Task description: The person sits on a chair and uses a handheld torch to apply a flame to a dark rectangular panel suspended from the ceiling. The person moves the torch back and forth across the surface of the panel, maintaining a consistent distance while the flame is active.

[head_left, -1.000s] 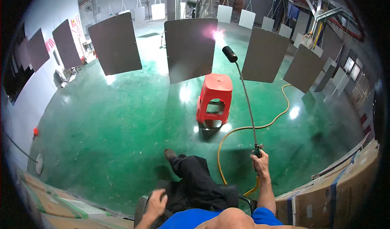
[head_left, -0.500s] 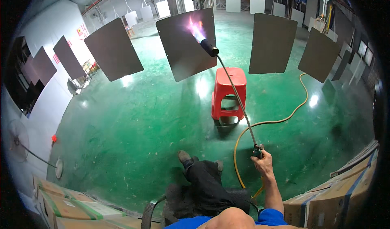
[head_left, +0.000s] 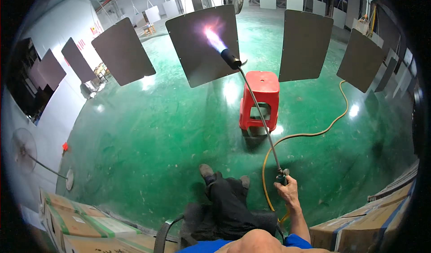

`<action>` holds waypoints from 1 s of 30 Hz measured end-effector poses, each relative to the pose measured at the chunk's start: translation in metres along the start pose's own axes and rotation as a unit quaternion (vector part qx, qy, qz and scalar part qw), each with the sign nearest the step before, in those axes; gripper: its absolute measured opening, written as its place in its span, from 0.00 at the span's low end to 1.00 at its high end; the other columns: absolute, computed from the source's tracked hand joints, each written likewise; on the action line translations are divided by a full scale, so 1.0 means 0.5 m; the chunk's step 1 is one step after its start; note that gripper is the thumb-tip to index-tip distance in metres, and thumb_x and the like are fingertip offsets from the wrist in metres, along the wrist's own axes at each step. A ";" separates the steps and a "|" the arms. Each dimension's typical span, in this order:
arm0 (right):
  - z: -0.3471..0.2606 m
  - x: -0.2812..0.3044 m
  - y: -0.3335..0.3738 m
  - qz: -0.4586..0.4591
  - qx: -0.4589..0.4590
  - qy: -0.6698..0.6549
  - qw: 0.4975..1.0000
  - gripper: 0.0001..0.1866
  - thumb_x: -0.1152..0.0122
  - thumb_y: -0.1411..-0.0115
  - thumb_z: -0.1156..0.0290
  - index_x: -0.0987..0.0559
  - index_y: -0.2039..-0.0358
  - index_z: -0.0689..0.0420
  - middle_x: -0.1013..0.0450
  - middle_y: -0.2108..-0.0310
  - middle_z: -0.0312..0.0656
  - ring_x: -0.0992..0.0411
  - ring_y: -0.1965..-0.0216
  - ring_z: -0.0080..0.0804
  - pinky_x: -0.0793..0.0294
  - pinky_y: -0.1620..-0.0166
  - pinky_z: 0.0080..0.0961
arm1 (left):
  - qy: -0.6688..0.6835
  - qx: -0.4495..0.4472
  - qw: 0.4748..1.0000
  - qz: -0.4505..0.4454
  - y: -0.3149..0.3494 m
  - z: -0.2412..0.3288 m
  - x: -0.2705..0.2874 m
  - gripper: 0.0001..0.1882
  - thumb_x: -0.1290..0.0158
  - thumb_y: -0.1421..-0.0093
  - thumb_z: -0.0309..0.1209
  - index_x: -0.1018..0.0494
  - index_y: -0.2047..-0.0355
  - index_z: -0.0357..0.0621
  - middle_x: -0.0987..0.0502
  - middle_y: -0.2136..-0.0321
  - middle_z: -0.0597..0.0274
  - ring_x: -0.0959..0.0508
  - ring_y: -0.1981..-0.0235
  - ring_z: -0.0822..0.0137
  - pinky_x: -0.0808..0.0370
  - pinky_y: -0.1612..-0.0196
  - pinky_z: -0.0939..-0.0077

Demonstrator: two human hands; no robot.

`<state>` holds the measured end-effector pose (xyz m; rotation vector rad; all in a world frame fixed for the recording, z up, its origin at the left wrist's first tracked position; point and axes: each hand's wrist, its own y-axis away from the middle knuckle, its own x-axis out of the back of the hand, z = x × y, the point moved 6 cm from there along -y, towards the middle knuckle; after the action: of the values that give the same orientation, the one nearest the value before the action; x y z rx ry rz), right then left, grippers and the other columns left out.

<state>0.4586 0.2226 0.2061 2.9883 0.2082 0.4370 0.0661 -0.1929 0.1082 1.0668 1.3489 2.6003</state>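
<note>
My right hand [head_left: 288, 191] is closed round the handle of a long gas torch [head_left: 257, 101], which slants up and away to the left. Blue and violet flame streams from its black nozzle [head_left: 230, 59] over the face of a dark grey hanging panel [head_left: 204, 42]. This panel has rounded corners and hangs in front of me, a little left of the torch. A yellow hose [head_left: 310, 134] curls over the floor and runs back toward my right side. My left hand is outside the picture.
A red plastic stool [head_left: 261, 84] stands under the torch. More dark panels hang on either side, one [head_left: 123, 51] left and one [head_left: 306, 45] right. Cardboard boxes [head_left: 81, 224] flank my chair, and a standing fan [head_left: 24, 150] is at far left.
The torch's flame has shifted slightly left across the panel and a little lower with the nozzle. The view has turned slightly, so the stool and boxes appear displaced.
</note>
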 end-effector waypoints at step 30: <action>-0.117 -0.105 -0.029 -0.017 0.118 0.075 0.990 0.11 0.36 0.50 0.69 0.27 0.72 0.62 0.35 0.82 0.33 0.39 0.78 0.21 0.36 0.73 0.25 | -0.155 -0.252 0.926 -0.233 0.054 0.269 0.046 0.22 0.42 0.48 0.47 0.23 0.68 0.38 0.21 0.76 0.52 0.21 0.72 0.58 0.26 0.68 0.63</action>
<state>0.3899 0.2344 0.2452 3.1766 0.3479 0.6797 0.1343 -0.1067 0.1933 0.8842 0.6911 2.1304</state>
